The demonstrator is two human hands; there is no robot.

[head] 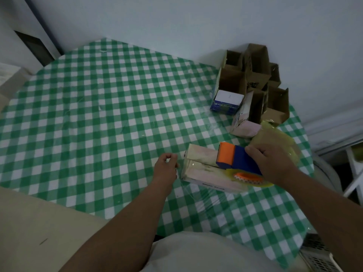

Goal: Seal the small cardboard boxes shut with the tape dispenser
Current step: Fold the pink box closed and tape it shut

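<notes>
Your right hand (273, 163) grips the tape dispenser (238, 160) on the light, crushable box (208, 169) (thin card, likely); left hand (166, 165), at its nine o'clock end, pinches something small.

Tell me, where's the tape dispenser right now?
In the head view, right of centre: the right hand holds the dispenser on the pale box, near the table's right edge.

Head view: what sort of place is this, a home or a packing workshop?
Probably a home room, not a workshop: a small table under a green checked tablecloth stands against a plain wall, with a few open boxes piled at the back and one hand-held tape dispenser.
</notes>
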